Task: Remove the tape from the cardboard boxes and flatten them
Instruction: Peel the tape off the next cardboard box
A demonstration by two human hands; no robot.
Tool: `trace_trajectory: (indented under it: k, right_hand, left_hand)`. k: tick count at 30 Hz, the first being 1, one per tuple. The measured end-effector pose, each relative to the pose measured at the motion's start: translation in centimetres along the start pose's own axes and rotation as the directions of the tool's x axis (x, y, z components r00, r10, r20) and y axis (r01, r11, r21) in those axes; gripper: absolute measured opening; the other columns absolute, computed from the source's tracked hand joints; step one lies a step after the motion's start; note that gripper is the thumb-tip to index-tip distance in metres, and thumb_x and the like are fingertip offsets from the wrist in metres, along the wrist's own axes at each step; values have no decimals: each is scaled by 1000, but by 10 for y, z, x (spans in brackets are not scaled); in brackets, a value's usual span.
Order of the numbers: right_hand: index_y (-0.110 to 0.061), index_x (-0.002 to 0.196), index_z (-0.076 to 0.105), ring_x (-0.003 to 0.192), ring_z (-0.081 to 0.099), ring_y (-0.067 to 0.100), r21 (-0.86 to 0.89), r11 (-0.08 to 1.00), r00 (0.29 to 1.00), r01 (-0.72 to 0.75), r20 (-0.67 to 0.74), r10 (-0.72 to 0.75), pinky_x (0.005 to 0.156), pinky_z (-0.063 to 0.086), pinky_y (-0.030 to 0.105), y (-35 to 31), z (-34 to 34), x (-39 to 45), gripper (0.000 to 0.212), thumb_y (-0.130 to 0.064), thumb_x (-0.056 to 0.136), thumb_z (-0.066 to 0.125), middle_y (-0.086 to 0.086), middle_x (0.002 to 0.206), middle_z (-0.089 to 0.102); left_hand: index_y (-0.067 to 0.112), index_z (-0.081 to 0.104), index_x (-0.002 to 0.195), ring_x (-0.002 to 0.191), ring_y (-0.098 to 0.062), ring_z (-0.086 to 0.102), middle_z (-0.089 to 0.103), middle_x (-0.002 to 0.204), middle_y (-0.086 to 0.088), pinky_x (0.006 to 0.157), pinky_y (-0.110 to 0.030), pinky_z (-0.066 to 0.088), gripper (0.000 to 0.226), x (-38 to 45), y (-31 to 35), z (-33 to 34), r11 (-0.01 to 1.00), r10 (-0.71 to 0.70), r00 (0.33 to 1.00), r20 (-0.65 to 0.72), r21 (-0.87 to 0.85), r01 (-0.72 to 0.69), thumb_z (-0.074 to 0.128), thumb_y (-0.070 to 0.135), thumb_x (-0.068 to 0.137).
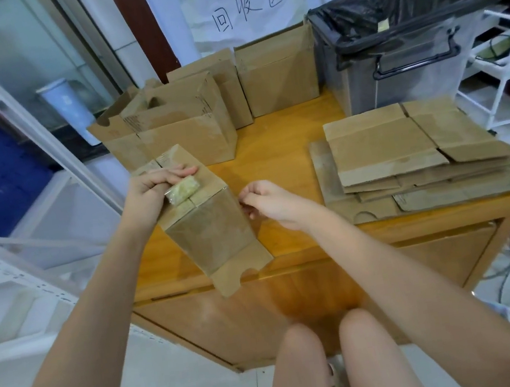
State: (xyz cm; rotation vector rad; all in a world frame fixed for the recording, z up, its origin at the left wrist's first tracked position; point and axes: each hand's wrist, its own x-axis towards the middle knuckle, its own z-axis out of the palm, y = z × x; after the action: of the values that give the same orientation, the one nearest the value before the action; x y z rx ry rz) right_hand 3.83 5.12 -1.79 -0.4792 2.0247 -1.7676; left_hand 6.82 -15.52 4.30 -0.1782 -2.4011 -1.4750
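Atop the box (209,229), left hand (152,191) clutching crumpled tape (183,192).

A wooden desk (276,144) carries a clear plastic bin lined with a black bag (396,42). A white paper sign with handwritten characters (247,7) hangs behind it.

Left hand (148,192) on taped box (209,229)
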Motion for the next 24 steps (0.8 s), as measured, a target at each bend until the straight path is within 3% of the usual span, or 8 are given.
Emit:
trace_trajectory:
  k: [3,7,11,13,17,21,24]
  right_hand:
    - [-11,101,56,81,53,10,93,995,999,-17,-26,19,70,47,19,2,-6,-4,14,-11,102,42,1,92,58]
    - [-7,133,50,93,58,9,136,990,999,-33,13,32,71,51,19,3,-14,-10,33,-13,101,46,2,114,61]
    - [-10,116,66,91,59,8,107,994,1000,-12,-21,15,71,50,18,-3,-9,-13,23,-17,98,53,1,109,67]
    - [-12,103,69,82,59,8,122,992,996,-21,-80,31,68,49,16,-4,-6,-11,14,-13,96,56,4,104,68]
    - [-14,90,70,71,56,7,158,987,989,-24,-138,46,64,47,15,-7,-4,-11,12,-9,93,60,-1,92,67]
    - [-14,91,65,83,59,14,96,995,989,-19,-142,33,74,49,22,-7,2,-10,11,-12,96,55,3,100,65]
    - [-14,82,58,86,59,15,105,994,982,15,-187,5,79,52,26,-8,1,-13,20,-6,98,49,1,88,62]
  left_hand:
    - [20,71,61,117,-16,59,74,89,14,107,-36,41,57,1,0,1,999,-4,1000,-10,-32,4,39,-20,86]
    - [23,72,55,116,-14,60,74,87,14,106,-34,42,62,1,2,2,999,-9,1000,-10,-45,9,39,-19,86]
    - [20,71,58,116,-16,60,74,86,14,106,-35,42,59,1,1,2,999,-3,1000,-14,-41,3,39,-20,85]
    - [9,68,65,117,-17,59,74,86,14,106,-34,42,46,1,1,3,1000,0,1000,-14,-25,0,39,-20,86]
    - [6,67,71,117,-14,59,74,86,16,104,-28,43,41,1,1,2,1000,2,1000,-16,-16,-2,39,-19,87]
    - [6,67,72,114,-7,59,73,85,18,99,-18,44,42,1,3,3,1000,0,1000,3,-31,0,37,-20,87]
    - [9,67,70,109,2,58,72,84,22,94,-10,43,46,1,5,6,1000,-7,1000,9,-21,7,36,-20,87]
